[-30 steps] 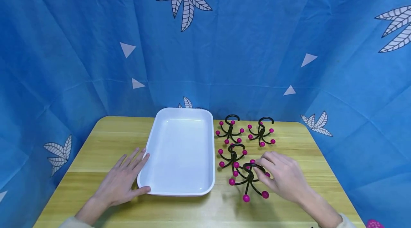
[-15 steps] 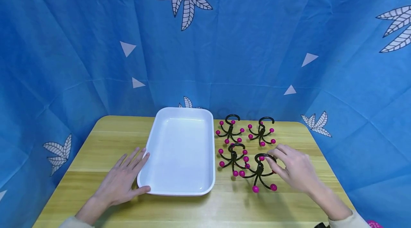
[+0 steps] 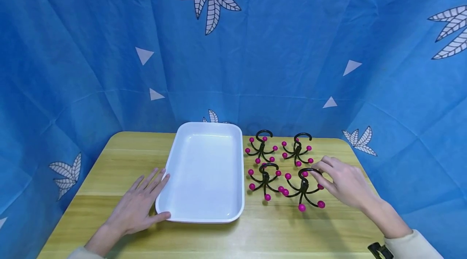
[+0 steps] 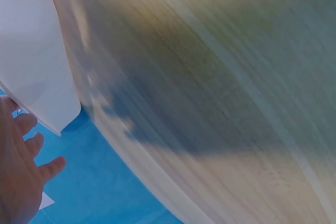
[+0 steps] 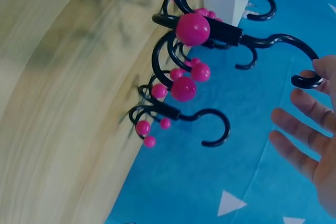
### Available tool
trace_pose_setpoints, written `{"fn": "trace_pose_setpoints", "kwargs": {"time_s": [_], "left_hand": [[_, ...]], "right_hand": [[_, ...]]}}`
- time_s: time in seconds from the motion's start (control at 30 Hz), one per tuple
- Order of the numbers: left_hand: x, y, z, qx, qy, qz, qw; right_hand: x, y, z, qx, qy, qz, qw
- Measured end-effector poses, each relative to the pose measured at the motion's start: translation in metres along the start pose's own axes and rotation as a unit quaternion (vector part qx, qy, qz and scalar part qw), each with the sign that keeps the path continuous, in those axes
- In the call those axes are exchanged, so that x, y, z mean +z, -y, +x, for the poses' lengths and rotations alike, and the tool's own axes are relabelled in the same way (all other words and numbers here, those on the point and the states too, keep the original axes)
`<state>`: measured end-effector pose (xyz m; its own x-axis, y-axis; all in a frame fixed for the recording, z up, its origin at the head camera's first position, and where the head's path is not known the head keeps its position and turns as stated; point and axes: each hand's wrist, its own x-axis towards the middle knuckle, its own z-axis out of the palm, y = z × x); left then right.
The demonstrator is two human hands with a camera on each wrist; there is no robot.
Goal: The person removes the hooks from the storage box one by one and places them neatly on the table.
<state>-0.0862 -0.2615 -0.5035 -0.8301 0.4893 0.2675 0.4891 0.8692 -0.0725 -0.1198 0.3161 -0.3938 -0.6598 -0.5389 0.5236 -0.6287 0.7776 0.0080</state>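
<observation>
My right hand [image 3: 344, 182] pinches the top hook of a black claw hanger [image 3: 304, 186], whose curved arms end in pink balls. In the right wrist view, thumb and forefinger meet on the hook tip of this hanger [image 5: 226, 32], while the other fingers spread loosely. It stands upright close over the table, right of a similar hanger [image 3: 265, 177]. Behind are two more alike, one hanger at the back left [image 3: 262, 147] and another at the back right [image 3: 298, 150]. My left hand [image 3: 136, 206], fingers extended, rests along the left side of a white tray [image 3: 204, 178].
The wooden table [image 3: 127, 149] has rounded back corners, and blue patterned cloth [image 3: 240, 68] hangs right behind it and at both sides. The tray's right rim lies near the left pair of hangers. A black band [image 3: 380, 250] shows by the right sleeve.
My right hand has carried the held hanger right and toward the back, away from the front-left hanger. My left hand and the tray have stayed in place.
</observation>
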Motion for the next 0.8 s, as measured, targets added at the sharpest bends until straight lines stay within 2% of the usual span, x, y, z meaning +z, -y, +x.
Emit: {"fn": "trace_pose_setpoints", "kwargs": {"time_s": [0.33,0.8], "left_hand": [[0.002,0.001,-0.001,-0.005,0.006,0.001,1.0],[0.0,0.0,0.0,-0.005,0.006,-0.005,1.0]], "right_hand": [[0.005,-0.016,-0.006,0.025,0.045,-0.023,0.9984],[0.022,-0.04,-0.017,0.03,0.071,-0.018,0.9969]]}}
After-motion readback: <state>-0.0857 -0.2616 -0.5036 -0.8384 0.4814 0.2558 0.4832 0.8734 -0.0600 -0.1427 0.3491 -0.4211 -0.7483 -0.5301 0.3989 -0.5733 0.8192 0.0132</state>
